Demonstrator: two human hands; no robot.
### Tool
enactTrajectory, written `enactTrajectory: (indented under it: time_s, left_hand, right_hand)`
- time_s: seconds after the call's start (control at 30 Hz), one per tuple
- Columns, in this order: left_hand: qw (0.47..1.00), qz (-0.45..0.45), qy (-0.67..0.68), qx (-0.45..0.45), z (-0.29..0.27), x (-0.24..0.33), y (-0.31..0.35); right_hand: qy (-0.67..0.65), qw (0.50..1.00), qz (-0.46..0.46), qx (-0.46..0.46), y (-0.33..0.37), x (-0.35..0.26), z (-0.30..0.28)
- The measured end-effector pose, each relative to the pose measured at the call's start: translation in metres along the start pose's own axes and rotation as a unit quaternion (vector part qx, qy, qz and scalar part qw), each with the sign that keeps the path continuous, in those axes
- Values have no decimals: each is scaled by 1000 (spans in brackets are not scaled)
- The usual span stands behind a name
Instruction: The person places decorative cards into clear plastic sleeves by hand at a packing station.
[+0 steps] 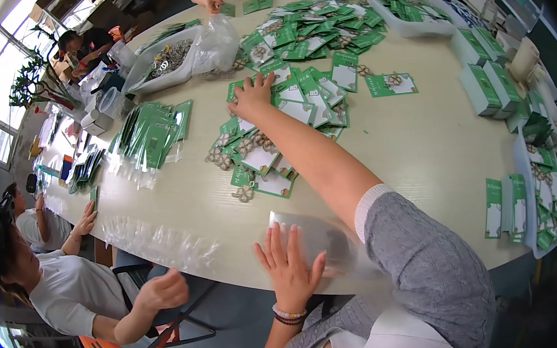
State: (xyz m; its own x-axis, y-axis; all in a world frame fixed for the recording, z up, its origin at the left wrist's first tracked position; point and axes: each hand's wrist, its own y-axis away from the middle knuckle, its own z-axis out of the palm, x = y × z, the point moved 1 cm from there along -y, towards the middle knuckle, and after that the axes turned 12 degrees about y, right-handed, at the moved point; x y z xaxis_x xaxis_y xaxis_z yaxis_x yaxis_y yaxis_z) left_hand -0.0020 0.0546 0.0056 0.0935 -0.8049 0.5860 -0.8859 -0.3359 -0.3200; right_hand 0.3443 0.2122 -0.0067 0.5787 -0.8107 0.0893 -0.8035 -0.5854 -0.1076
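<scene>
My left hand (290, 268) lies with its fingers spread on a stack of clear plastic sleeves (339, 239) at the table's near edge. Stretched far forward, my right hand (254, 98) rests at the left side of a heap of green-and-white cards (295, 110), its fingers apart over a green card. Metal flower-shaped pendants (215, 157) lie on several cards in this heap. Another card with such a pendant (391, 84) sits by itself to the right. What lies under my right palm is hidden.
Behind is a larger card pile (317, 27). A bin of metal pieces (165, 67), bagged green cards (149, 136) and loose clear bags (156, 241) lie left. Green-and-white boxes (483, 88) and a card-filled bin (533, 215) stand right. Co-workers (66, 284) sit around the table.
</scene>
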Motion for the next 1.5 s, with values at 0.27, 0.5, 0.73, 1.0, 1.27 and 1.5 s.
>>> enactTrajectory:
  time_s: [0.27, 0.5, 0.73, 1.0, 1.27, 1.5]
  left_hand:
    - [995, 3, -88, -37, 10, 5, -5]
    - [993, 22, -97, -70, 14, 5, -5]
    - [995, 38, -65, -63, 24, 27, -3]
    - [996, 56, -67, -34, 28, 23, 1]
    - [995, 68, -71, -23, 30, 20, 0]
    - [995, 60, -75, -32, 29, 19, 1]
  right_hand:
    - [9, 1000, 27, 5, 54, 68, 4]
    - [31, 997, 60, -37, 90, 129, -9]
    - [25, 995, -76, 51, 113, 83, -33]
    - [7, 963, -269, -19, 154, -15, -20]
    - [47, 982, -186, 1, 149, 59, -8]
    - [71, 989, -129, 17, 160, 118, -4]
